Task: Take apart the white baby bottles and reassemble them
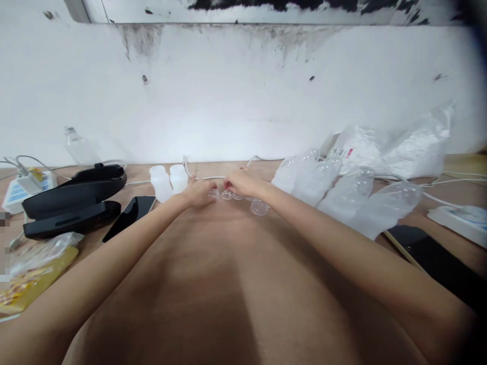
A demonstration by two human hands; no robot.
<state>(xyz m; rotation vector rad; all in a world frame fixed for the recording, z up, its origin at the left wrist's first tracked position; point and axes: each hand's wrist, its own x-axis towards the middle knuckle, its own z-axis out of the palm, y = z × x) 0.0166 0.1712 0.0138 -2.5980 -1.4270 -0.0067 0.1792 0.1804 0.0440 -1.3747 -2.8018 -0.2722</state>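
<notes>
In the middle of the table, several small clear plastic caps sit in a loose row. My right hand [241, 182] reaches in from the right, its fingers pinched down on a clear cap [226, 195]. Just left of it, my left hand [201, 193] has its thumb and fingers around another clear cap [213, 193]. One more cap [259, 207] lies nearer to me, below my right wrist. Close behind my left hand stand two frosted white plastic bottles [160, 183] without caps. Beyond my right forearm are several frosted bottles with clear domed tops [314, 177].
Left are a phone [129, 218], an open black case [76, 195], a yellow snack bag [38, 276], a power strip [47, 185] and a clear bottle [78, 147]. Right are white-filled plastic bags [414, 147], another phone [437, 263] and a second power strip [458, 220]. Cables run along the wall.
</notes>
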